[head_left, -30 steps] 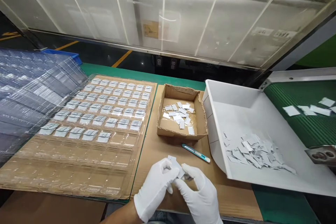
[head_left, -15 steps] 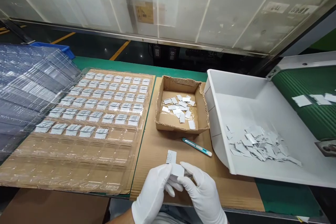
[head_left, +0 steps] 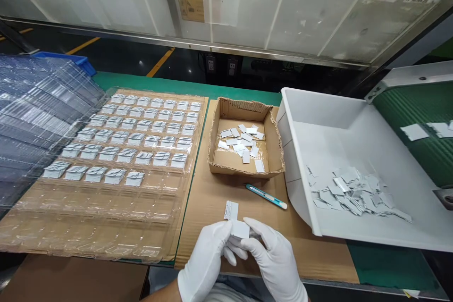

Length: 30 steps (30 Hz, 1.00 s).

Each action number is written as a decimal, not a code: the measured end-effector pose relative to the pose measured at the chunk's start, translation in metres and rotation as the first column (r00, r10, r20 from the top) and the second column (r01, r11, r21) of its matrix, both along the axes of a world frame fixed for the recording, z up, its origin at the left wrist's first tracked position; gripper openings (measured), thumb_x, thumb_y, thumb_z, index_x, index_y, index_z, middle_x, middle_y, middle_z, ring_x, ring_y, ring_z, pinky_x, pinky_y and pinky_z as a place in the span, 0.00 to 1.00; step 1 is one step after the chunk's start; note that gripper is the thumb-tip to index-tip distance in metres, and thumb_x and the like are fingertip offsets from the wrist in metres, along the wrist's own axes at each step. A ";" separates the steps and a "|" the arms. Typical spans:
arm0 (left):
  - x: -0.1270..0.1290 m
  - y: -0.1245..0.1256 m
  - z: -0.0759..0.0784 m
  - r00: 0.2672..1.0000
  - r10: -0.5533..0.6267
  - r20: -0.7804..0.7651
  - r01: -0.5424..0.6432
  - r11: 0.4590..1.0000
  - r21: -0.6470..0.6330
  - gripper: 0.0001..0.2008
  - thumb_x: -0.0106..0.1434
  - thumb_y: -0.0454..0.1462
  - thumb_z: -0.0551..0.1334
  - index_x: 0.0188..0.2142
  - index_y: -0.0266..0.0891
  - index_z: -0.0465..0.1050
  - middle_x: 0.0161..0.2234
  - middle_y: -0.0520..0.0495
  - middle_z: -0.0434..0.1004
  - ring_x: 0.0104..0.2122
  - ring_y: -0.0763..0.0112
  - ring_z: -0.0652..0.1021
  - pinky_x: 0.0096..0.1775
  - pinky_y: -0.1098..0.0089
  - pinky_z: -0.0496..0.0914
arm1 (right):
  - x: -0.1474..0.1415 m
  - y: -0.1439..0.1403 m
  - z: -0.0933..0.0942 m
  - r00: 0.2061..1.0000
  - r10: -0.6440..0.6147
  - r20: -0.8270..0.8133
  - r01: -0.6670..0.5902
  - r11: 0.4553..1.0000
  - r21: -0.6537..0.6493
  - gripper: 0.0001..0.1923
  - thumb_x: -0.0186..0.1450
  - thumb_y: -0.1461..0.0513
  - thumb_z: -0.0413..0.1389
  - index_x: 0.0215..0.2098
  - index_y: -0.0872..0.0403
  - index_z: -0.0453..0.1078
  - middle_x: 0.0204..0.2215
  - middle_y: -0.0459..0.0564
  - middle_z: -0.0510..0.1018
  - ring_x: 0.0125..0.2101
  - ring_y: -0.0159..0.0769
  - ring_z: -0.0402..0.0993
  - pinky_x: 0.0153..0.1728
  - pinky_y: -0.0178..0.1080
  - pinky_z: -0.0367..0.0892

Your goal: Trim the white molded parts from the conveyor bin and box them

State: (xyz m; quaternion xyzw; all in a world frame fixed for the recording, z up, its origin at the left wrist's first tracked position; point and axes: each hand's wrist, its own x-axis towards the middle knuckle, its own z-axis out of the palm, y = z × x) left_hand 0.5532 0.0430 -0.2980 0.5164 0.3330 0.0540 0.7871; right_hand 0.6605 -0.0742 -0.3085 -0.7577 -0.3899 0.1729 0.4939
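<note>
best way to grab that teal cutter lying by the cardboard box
Pinch the teal cutter across its narrow middle, coming straight down from above. It lies flat and slanted on the cardboard sheet, with both long sides free; the cardboard box sits just behind it.

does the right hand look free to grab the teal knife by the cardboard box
Probably not straight away: the right hand is pinching small white pieces together with the left hand. The teal knife itself lies uncovered on the cardboard just ahead.

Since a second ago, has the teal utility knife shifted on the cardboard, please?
No. The teal utility knife lies just below the cardboard box, at the same angle; only the camera moved.
</note>
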 end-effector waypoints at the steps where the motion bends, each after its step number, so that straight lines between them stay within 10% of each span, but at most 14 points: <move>1: 0.000 0.000 -0.001 1.000 -0.006 -0.003 0.006 1.000 -0.001 0.30 0.62 0.57 0.54 0.32 0.32 0.79 0.24 0.41 0.79 0.24 0.67 0.78 0.23 0.73 0.69 | 0.000 0.000 0.000 1.000 -0.001 -0.001 0.001 1.000 0.002 0.15 0.66 0.51 0.57 0.46 0.47 0.76 0.35 0.45 0.84 0.33 0.36 0.81 0.36 0.33 0.75; 15: 0.005 0.003 -0.003 0.998 -0.033 -0.048 0.029 0.997 -0.074 0.29 0.55 0.61 0.58 0.22 0.36 0.77 0.18 0.46 0.76 0.18 0.69 0.75 0.21 0.72 0.68 | -0.002 0.002 -0.002 1.000 -0.019 0.004 0.019 1.000 0.022 0.15 0.66 0.51 0.56 0.47 0.48 0.76 0.34 0.47 0.84 0.31 0.37 0.81 0.35 0.34 0.76; 20: 0.017 0.023 0.034 0.990 0.001 -0.143 0.039 0.959 0.281 0.27 0.57 0.59 0.58 0.18 0.40 0.71 0.14 0.49 0.73 0.14 0.72 0.69 0.19 0.71 0.64 | 0.008 -0.020 0.023 0.965 -0.144 0.218 0.136 0.989 0.050 0.29 0.62 0.50 0.60 0.60 0.33 0.61 0.39 0.42 0.83 0.31 0.40 0.80 0.34 0.40 0.76; 25: 0.064 0.070 0.080 0.993 0.101 0.059 -0.109 0.622 0.775 0.16 0.61 0.48 0.60 0.29 0.39 0.77 0.26 0.48 0.80 0.28 0.66 0.78 0.32 0.71 0.72 | 0.102 -0.038 0.066 0.784 -0.439 0.439 0.560 0.805 -0.197 0.16 0.69 0.54 0.49 0.49 0.52 0.71 0.44 0.55 0.80 0.43 0.44 0.77 0.47 0.43 0.68; 30: 0.103 0.095 0.091 0.999 -0.046 0.011 -0.010 0.013 1.000 0.18 0.68 0.46 0.53 0.40 0.42 0.79 0.38 0.45 0.83 0.36 0.61 0.80 0.40 0.65 0.73 | 0.202 -0.018 0.071 0.921 -0.220 0.322 0.379 0.698 -0.607 0.09 0.66 0.60 0.55 0.40 0.57 0.75 0.38 0.56 0.81 0.40 0.40 0.77 0.42 0.38 0.67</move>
